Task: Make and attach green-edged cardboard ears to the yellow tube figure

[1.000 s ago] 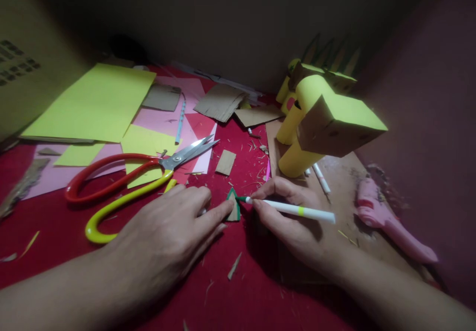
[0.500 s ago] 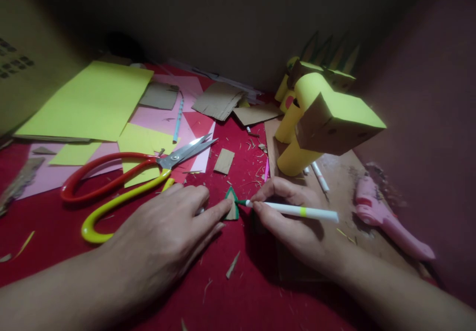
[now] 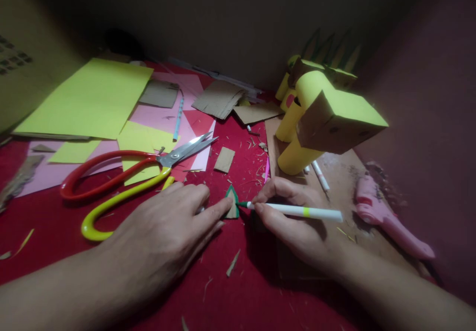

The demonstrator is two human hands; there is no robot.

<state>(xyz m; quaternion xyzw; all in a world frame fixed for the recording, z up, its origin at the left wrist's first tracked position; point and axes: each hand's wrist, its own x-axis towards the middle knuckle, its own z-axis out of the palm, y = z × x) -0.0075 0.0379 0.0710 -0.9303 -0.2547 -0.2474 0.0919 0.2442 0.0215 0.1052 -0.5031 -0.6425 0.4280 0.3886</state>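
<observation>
A small pointed cardboard piece [image 3: 232,210] with a green border lies on the red cloth. My left hand [image 3: 174,222] holds it down with the index fingertip, the other fingers curled beneath. Something whitish shows by those curled fingers, too small to name. In the pinch of my right hand [image 3: 290,207] is a white marker [image 3: 320,214] with a yellow-green band. Its green tip touches the piece's right edge. Large scissors [image 3: 173,159] with red and yellow handles lie beyond my left hand, blades parted. A small cardboard rectangle [image 3: 224,159] rests just past the pointed piece.
A yellow paper-and-cardboard figure [image 3: 334,118] stands at right on a board [image 3: 334,167], another figure behind it. A pink glue gun [image 3: 390,222] lies at far right. Yellow sheets [image 3: 89,98], pink paper and cardboard scraps [image 3: 219,99] cover the left and back.
The marker has shifted slightly right, its tip staying at the piece's right edge. My left hand and the cardboard piece hold almost still.
</observation>
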